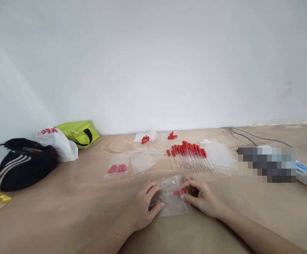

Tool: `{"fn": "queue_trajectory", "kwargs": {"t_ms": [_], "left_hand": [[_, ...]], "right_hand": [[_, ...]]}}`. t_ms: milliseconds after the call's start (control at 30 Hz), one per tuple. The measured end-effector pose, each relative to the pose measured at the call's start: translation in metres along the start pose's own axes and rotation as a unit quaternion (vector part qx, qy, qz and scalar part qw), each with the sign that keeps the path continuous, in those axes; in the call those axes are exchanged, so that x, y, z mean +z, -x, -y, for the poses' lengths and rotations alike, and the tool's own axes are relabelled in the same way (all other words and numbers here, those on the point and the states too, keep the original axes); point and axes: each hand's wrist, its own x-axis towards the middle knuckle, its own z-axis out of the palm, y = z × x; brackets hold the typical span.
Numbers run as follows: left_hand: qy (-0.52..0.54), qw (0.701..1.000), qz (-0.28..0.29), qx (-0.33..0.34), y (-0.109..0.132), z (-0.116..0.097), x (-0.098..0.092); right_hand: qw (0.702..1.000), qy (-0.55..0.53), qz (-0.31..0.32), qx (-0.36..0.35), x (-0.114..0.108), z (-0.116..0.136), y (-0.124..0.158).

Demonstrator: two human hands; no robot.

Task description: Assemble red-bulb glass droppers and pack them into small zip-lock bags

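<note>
Two hands work a dropper at a zip bag on the tabletop (63, 211)

The left hand (142, 206) pinches the clear zip bag (172, 201) shut-fingered at its side, near the front edge. The right hand (202, 198) grips a red-bulbed dropper (180, 192) at the bag's mouth. If the left hold loosens, the slick bag may slide or the thin tip snag the film. A pile of droppers (190, 155) lies just behind.
</note>
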Motion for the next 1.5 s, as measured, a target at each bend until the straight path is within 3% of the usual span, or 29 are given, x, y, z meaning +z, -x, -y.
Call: {"fn": "queue_trajectory", "kwargs": {"t_ms": [100,233,433,533,700,867,1000,1067,1133,1200,1300,1500], "left_hand": [[0.004,1.0,0.001,0.009,-0.001,0.001,0.001],[0.012,1.0,0.002,0.016,-0.001,0.0,-0.001],[0.023,0.999,-0.018,0.028,0.006,0.013,-0.009],[0.014,0.999,0.007,0.043,0.01,0.021,-0.015],[0.028,0.997,0.044,0.052,0.011,0.022,-0.019],[0.054,0.997,0.027,0.039,0.01,0.019,-0.018],[0.061,0.997,0.03,0.029,0.01,0.016,-0.02],[0.062,0.997,0.033,0.023,0.01,0.015,-0.021],[0.062,0.997,0.034,0.013,0.01,0.015,-0.021],[0.062,0.997,0.032,0.009,0.01,0.017,-0.02],[0.059,0.998,0.027,0.018,0.009,0.019,-0.017],[0.052,0.998,0.028,0.027,0.004,0.014,-0.014]], "right_hand": [[0.994,0.091,0.03,-0.047,0.0,0.01,-0.001],[0.986,0.151,0.055,-0.051,-0.006,0.012,-0.007],[0.968,0.244,-0.056,0.026,-0.02,0.014,-0.047],[0.935,0.347,-0.039,0.07,-0.007,0.024,-0.079],[0.905,0.397,-0.045,0.145,0.026,0.031,-0.12],[0.897,0.404,-0.054,0.172,0.043,0.031,-0.131],[0.905,0.398,-0.059,0.138,0.03,0.033,-0.123],[0.92,0.368,-0.074,0.112,0.012,0.028,-0.11],[0.965,0.221,-0.124,0.07,-0.008,0.018,-0.091],[0.982,0.048,-0.166,0.072,-0.025,0.004,-0.068],[0.964,-0.134,-0.217,0.075,-0.033,-0.014,-0.034],[0.938,-0.238,-0.237,0.09,-0.019,-0.015,-0.008]]}}
